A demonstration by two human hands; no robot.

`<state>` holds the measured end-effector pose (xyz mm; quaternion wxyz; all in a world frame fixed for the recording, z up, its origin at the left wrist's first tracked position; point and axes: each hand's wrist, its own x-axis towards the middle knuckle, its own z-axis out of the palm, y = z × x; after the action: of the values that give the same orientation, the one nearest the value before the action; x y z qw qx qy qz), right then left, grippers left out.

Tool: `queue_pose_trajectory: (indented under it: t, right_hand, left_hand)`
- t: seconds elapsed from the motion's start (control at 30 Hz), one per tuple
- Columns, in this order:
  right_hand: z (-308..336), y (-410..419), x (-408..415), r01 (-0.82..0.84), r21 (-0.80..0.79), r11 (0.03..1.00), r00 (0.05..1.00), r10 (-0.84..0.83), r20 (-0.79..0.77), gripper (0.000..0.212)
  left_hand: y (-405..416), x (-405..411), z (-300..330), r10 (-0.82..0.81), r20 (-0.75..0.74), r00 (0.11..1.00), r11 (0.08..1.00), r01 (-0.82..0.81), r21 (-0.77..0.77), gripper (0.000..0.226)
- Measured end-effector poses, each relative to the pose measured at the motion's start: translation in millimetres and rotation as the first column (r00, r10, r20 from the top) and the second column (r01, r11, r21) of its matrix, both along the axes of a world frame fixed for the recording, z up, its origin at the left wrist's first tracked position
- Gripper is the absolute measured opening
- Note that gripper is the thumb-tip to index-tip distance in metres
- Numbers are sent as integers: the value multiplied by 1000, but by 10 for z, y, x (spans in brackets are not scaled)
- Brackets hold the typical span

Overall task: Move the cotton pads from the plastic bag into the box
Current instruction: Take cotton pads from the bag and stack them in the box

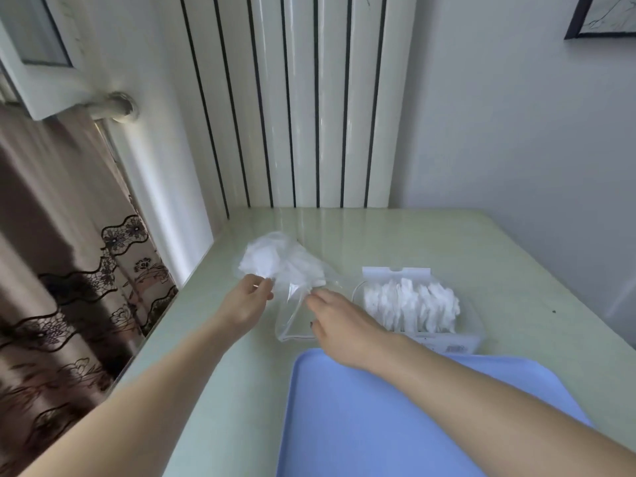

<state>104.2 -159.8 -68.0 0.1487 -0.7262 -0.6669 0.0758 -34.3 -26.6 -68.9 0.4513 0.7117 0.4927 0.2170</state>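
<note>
The clear plastic bag [292, 270] lies toward the back left of the tabletop [499, 242], its bulging far end filled with white cotton pads [272, 259] and its flat, empty mouth pointing at the front edge. The film is thin, glossy and limp, and is judged slippery; it is best pinched at a fold or corner, not pressed flat. The left hand [246, 301] is closed in a fingertip grip on the film at the near side of the bulge. The right hand [339, 321] rests over the bag's mouth with fingers loosely curled; whether anything is held cannot be told. The pads are judged feather-light, soft and compressible, so a gentle pinch of several suffices. To the right, the shallow translucent box [475, 335] already holds a fluffy row of pads [413, 304]. A smooth blue tray [361, 425] lies at the front edge.
</note>
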Motion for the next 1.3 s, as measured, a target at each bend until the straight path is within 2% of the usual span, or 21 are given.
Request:
queue_pose_trajectory:
  t: [0.1, 0.17, 0.33, 0.4, 0.53, 0.6, 0.7, 0.8, 0.9, 0.97, 1.03, 1.1, 1.13, 1.17, 1.2, 1.3]
  right_hand:
    - [-83, 262, 36, 125, 24, 992, 992, -125, -29, 49]
    - [-128, 424, 69, 143, 6, 990, 989, -142, -41, 63]
    - [-222, 726, 32, 193, 39, 980, 970, -184, -161, 76]
    - [-255, 801, 7, 251, 36, 967, 956, -241, -168, 68]
    - [-257, 873, 34, 289, 1, 957, 923, -279, -264, 43]
    - [-242, 875, 59, 294, -8, 956, 916, -285, -281, 40]
    - [-189, 788, 76, 320, 6, 947, 921, -310, -238, 48]
    - [-77, 581, 103, 261, 18, 965, 942, -250, -224, 30]
    - [114, 250, 173, 243, -40, 969, 911, -242, -334, 6]
    - [254, 8, 275, 256, -74, 964, 844, -261, -468, 21]
    - [387, -193, 397, 242, -122, 963, 734, -264, -626, 22]
    - [516, -384, 509, 200, -160, 967, 537, -244, -807, 2]
    - [576, -487, 578, 176, -165, 970, 432, -227, -873, 8]
    - [605, -544, 643, 154, -160, 975, 355, -206, -912, 12]
    - [640, -607, 689, 147, -146, 978, 318, -186, -930, 12]
    - [726, -788, 775, 149, -111, 983, 219, -142, -965, 14]
  left_hand:
    - [41, 62, -99, -31, 19, 999, 998, 32, -46, 33]
    - [51, 81, -145, -42, 19, 999, 995, 44, -89, 34]
    - [156, 43, -365, -92, -32, 995, 987, 87, -138, 39]
    - [172, 49, -423, -92, -114, 989, 991, 80, -109, 40]
    - [76, 94, -362, -66, -218, 974, 997, 57, -46, 27]
    - [74, 90, -358, -69, -206, 976, 997, 59, -58, 29]
    - [134, 58, -409, -94, -166, 982, 992, 78, -101, 39]
    - [148, 29, -375, -114, -89, 989, 985, 101, -138, 40]
    - [117, 74, -244, -75, -13, 997, 981, 71, -178, 41]
    - [63, 123, -99, -3, -79, 997, 1000, 1, -27, 46]
    - [-41, 177, 79, 46, -64, 997, 977, -32, 211, 43]
    - [-230, 262, 306, -47, 78, 996, 923, 13, 383, 26]
    - [-362, 322, 437, -130, 132, 983, 903, 63, 425, 18]
    - [-468, 374, 543, -209, 148, 967, 896, 129, 426, 13]
    - [-568, 425, 628, -287, 138, 948, 898, 216, 385, 13]
    - [-818, 553, 792, -406, 136, 904, 914, 398, 81, 24]
